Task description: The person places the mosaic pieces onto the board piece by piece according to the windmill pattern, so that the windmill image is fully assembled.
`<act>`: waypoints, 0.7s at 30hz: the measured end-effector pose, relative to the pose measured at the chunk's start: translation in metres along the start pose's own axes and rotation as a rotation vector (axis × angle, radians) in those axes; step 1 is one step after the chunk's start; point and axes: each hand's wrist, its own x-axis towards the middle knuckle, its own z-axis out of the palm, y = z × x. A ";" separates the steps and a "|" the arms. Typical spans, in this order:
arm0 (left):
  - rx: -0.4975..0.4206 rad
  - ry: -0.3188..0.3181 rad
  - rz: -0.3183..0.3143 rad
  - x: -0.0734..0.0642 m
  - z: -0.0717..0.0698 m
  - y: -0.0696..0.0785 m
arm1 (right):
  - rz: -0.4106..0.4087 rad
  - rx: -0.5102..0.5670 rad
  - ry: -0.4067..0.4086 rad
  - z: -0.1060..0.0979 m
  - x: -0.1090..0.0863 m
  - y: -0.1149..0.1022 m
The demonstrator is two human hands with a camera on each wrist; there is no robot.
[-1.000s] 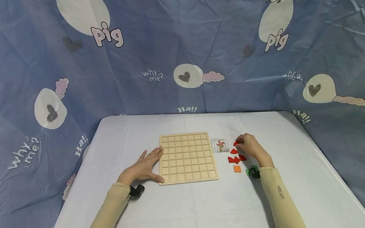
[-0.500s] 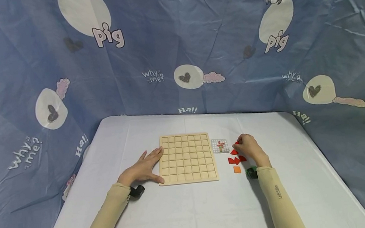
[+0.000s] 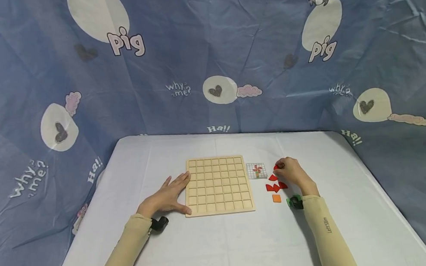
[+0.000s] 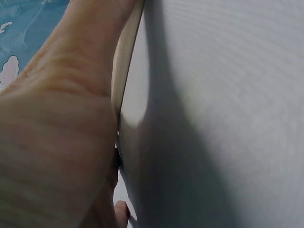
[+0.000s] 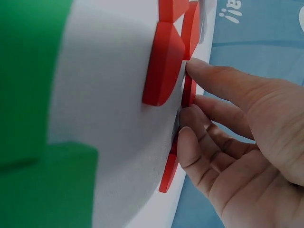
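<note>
My left hand [image 3: 167, 196] lies with fingers spread along the left edge of a pale wooden grid board [image 3: 218, 185]; its thumb and fingertips touch the frame. To the right of the board, my right hand [image 3: 294, 173] is over a group of red wooden pieces. In the right wrist view, its thumb and index finger pinch a thin-looking red piece [image 5: 189, 89], seen edge-on. Another red piece [image 5: 168, 173] shows just past the other curled fingers. A thick red piece [image 5: 162, 66] with a rounded side lies nearer the camera.
A small card [image 3: 256, 170] printed with a pinwheel on a grid lies between board and red pieces. An orange square [image 3: 276, 198] sits nearer the front. Green pieces [image 5: 28, 85] are under my right wrist. A patterned blue cloth [image 3: 189, 57] hangs behind the white-covered table [image 3: 225, 248].
My right hand shifts slightly left, then back right, staying at the red pieces. My left hand keeps its place on the board.
</note>
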 end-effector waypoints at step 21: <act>-0.009 0.020 0.003 0.000 0.001 0.000 | 0.038 0.026 0.034 0.002 -0.001 -0.002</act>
